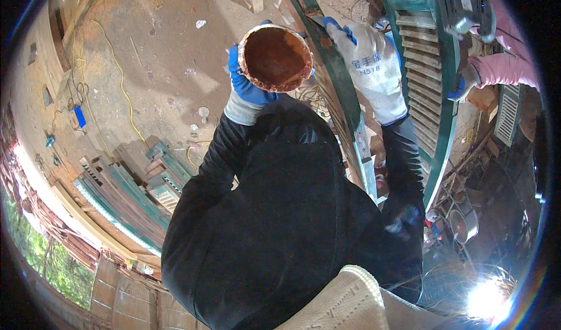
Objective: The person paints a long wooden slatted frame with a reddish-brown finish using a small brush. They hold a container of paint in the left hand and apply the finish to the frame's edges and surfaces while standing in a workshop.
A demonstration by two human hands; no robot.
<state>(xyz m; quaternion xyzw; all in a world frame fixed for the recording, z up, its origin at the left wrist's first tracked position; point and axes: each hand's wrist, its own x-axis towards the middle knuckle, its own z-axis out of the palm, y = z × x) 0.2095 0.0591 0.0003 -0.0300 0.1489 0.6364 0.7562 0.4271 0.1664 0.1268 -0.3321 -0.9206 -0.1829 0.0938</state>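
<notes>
My left hand (245,93), in a white and blue work glove, holds up a round tub (277,59) with a crusted pale rim. Reddish-brown paste lines its inside. To its right is a long green-painted wooden frame piece (342,84), with bare, brownish patches near its upper end. My right hand (371,67), gloved the same way, lies against this piece with its fingers bent and closed. A thin flat edge shows just beyond the fingertips, but I cannot make out what they hold.
A co-worker in pink sleeves (497,71) holds a power tool (470,11) over a green louvred shutter (423,67) at right. A yellow cord (121,75) crosses the dusty floor. Stacked green shutters (125,195) lie lower left. White glare (489,299) burns at lower right.
</notes>
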